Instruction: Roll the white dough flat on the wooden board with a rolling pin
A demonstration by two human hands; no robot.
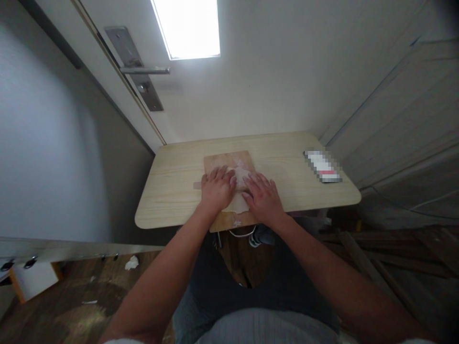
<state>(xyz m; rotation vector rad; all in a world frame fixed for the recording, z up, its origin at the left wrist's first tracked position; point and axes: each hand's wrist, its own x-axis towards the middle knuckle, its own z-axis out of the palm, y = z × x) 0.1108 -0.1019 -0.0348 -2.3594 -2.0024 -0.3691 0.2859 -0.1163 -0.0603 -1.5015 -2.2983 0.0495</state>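
A thin sheet of pale dough (236,204) lies on a wooden board (225,160), which has white flour marks on it. Across the dough runs a rolling pin; its left end (197,185) sticks out past my left hand (218,190). That hand rests palm down on the pin with its fingers stretched forward. My right hand (263,195) lies flat over the pin's right part, fingers spread and thumb pointing inward. Both hands cover much of the pin, and its right end is hidden.
The board sits on a light wooden table (172,191) against a white door with a metal handle (145,70). A phone-like object (322,166), blurred out, lies at the table's right. Wooden planks (394,258) are at the right, and crumpled white paper (132,263) is on the floor.
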